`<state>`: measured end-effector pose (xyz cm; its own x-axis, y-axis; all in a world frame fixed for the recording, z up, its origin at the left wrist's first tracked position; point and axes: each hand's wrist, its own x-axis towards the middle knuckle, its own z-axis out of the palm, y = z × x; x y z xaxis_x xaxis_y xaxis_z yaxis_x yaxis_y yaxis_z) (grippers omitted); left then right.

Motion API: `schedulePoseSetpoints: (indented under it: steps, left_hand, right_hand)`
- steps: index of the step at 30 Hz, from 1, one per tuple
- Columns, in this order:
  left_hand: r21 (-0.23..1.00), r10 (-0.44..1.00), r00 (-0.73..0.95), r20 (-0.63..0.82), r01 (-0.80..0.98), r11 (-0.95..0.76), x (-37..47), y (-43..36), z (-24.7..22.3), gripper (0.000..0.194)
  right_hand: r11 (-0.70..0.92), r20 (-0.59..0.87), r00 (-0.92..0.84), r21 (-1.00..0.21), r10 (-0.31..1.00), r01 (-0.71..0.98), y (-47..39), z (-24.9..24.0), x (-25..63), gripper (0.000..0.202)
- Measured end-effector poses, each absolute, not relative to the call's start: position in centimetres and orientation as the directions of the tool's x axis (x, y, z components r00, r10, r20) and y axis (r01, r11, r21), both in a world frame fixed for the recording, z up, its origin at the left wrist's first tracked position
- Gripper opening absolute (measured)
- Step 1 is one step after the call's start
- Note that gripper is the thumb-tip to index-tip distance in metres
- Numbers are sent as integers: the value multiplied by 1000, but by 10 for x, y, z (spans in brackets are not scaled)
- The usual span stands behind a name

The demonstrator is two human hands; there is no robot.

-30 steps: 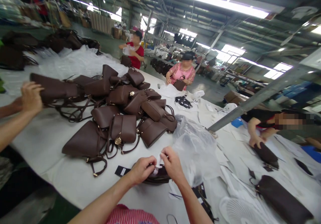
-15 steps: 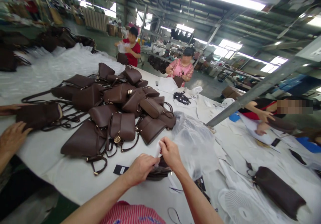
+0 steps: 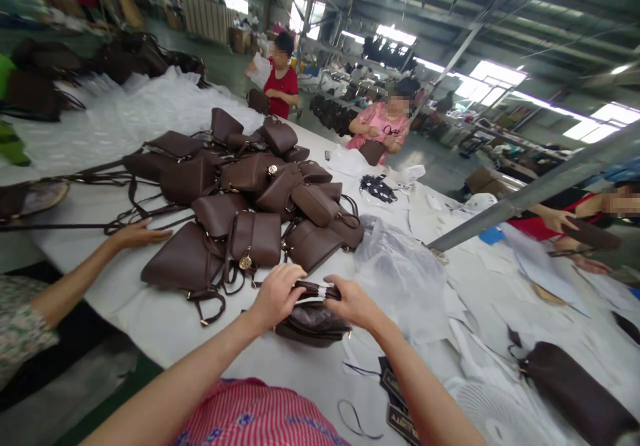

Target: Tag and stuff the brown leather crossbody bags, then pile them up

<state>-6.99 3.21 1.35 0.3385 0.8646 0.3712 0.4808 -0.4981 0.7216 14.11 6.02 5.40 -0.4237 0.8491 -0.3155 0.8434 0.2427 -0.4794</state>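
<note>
Step in hand: prob. strap-banding. L hand (image 3: 279,293) fingers curled round one end of strap bundle (image 3: 306,289), R hand (image 3: 353,303) thumb + fingers pinching the other; white band (image 3: 321,291) nr middle. Bundle just above brown bag (image 3: 313,334), on table (image 3: 165,329) in front of wearer. Next move calls for firm grip, band centred. Bag smooth, leather-like, curved side; straps narrow, flat; band thin, prob. paper.

I see a white bench (image 3: 170,336) bearing a heap of brown bags (image 3: 257,238), an open bag (image 3: 313,331) near its front edge, crumpled clear plastic (image 3: 400,273), black tags (image 3: 400,423) and, rightward, scattered papers (image 3: 543,266).
</note>
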Motion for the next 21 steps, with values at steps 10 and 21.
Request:
schedulePoseSetpoints:
  steps: [10, 21]
  left_hand:
    - [507, 771, 625, 122, 629, -590, -34, -24, -34, 48]
    - [297, 737, 609, 293, 674, -676, -14, -4, -52, 18]
  right_hand:
    - [255, -172, -440, -611, 882, 749, 76, 55, 146, 53]
    - [-271, -496, -306, -786, 813, 555, 57, 37, 167, 72]
